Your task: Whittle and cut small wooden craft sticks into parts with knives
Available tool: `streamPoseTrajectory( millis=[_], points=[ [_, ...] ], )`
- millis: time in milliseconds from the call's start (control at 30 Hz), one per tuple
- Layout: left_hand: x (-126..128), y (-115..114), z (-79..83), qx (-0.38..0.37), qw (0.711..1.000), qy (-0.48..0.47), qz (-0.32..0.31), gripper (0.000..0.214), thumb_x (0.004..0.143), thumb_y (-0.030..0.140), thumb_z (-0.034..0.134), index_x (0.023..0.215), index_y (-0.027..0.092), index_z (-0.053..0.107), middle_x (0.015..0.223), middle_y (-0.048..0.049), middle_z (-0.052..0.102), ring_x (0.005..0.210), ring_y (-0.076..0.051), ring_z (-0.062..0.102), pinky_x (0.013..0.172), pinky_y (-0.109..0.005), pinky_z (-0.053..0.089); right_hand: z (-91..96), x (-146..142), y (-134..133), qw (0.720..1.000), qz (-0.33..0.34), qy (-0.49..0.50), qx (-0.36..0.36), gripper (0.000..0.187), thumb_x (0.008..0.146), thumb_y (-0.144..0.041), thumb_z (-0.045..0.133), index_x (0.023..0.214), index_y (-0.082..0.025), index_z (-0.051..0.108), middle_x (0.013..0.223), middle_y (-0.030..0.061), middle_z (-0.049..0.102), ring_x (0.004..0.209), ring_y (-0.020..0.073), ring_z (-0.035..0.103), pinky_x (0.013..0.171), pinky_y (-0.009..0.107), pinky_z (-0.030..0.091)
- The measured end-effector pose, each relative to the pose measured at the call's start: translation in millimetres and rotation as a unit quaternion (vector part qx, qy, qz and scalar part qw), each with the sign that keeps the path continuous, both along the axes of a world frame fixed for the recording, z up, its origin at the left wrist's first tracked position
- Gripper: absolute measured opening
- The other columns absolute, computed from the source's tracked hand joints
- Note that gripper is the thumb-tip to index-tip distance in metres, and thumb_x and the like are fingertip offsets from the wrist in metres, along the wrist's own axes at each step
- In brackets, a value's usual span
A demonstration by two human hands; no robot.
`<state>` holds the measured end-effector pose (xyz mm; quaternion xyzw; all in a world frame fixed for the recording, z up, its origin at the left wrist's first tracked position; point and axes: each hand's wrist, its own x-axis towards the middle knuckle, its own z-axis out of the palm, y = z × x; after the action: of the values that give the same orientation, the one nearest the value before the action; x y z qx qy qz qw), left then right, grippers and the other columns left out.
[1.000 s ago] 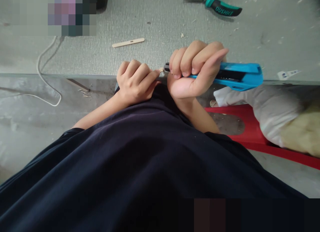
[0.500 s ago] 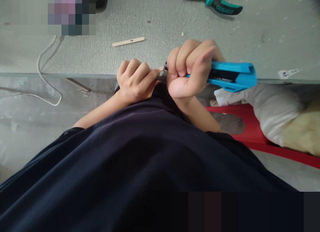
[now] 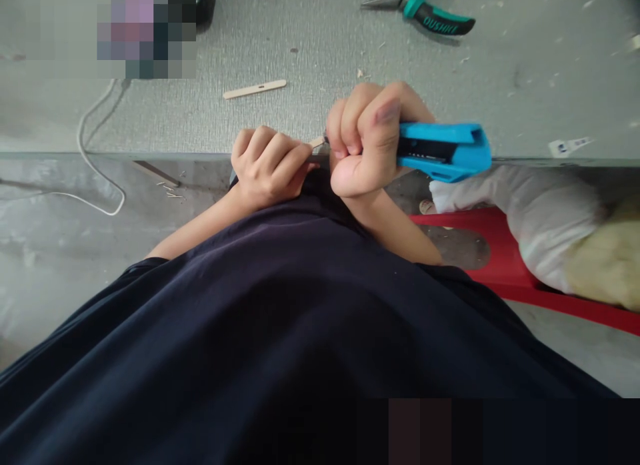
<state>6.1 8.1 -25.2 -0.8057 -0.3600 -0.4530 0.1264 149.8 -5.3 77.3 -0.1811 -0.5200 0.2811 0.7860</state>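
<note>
My left hand (image 3: 271,161) is closed round a small wooden stick (image 3: 317,143), and only the stick's pale end shows past the fingers. In my right hand (image 3: 367,141) is a blue utility knife (image 3: 445,151). Its handle sticks out to the right of the fist, and its dark tip shows on the left, at the end of the wooden stick. The fingers hide most of the blade. Both hands are close together at the table's front edge. A second wooden stick (image 3: 255,89) with a small dark slot in its middle lies on the table beyond my left hand.
Pliers with green and black handles (image 3: 440,18) lie at the back of the grey table (image 3: 165,118). A white cable (image 3: 80,128) hangs over the front edge at left. A scrap of printed paper (image 3: 570,147) lies at right. Below stands a red chair (image 3: 500,245) with cloth on it.
My right hand and the knife have shifted left, and the knife is turned slightly. More of the stick's end shows between the hands. The view has moved a little.
</note>
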Motion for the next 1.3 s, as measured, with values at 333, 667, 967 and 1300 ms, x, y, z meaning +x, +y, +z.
streamPoseTrajectory(
  millis=[333, 667, 967, 1300],
  points=[
    [1, 0, 1.5, -0.071, 0.996, 0.004, -0.047, 0.049, 0.099, 0.077, 0.05, 0.112, 0.034, 0.068, 0.097, -0.0039, 0.07, 0.101, -0.031, 0.072, 0.097, -0.059, 0.041, -8.0, -8, 19, 0.967, -0.028, 0.197, 0.162, 0.067, 0.111, -0.071, 0.039, 0.072, -0.02, 0.019, 0.062, -0.007, 0.009, 0.036, 0.0006, 0.007, 0.039, 0.017, 0.009],
    [2, -3, 5.2, -0.103, 0.994, 0.005, -0.037, 0.047, 0.102, 0.074, 0.045, 0.11, 0.033, 0.067, 0.096, -0.0044, 0.069, 0.104, -0.033, 0.072, 0.097, -0.063, 0.042, -18.5, -8, 15, 0.986, -0.015, 0.119, 0.119, 0.072, 0.106, -0.08, 0.04, 0.07, -0.021, 0.022, 0.059, -0.0073, 0.011, 0.035, 0.0016, 0.011, 0.035, 0.02, 0.009],
    [5, 1, 5.1, -0.105, 0.993, -0.011, -0.051, 0.048, 0.103, 0.073, 0.042, 0.107, 0.033, 0.068, 0.091, -0.0038, 0.066, 0.099, -0.033, 0.074, 0.092, -0.062, 0.046, -3.0, 4, -15, 0.998, 0.036, 0.056, -0.003, 0.069, 0.102, -0.072, 0.059, 0.069, -0.02, 0.03, 0.061, -0.0044, 0.02, 0.044, 0.0068, 0.023, 0.047, 0.028, 0.02],
    [4, 0, 5.1, -0.113, 0.992, -0.001, -0.053, 0.048, 0.104, 0.072, 0.04, 0.108, 0.034, 0.069, 0.095, -0.0039, 0.066, 0.105, -0.033, 0.073, 0.095, -0.062, 0.046, -5.4, -1, -7, 0.998, 0.01, 0.067, 0.0, 0.072, 0.103, -0.081, 0.045, 0.068, -0.021, 0.027, 0.063, -0.0041, 0.012, 0.044, 0.0079, 0.015, 0.045, 0.028, 0.014]
  ],
)
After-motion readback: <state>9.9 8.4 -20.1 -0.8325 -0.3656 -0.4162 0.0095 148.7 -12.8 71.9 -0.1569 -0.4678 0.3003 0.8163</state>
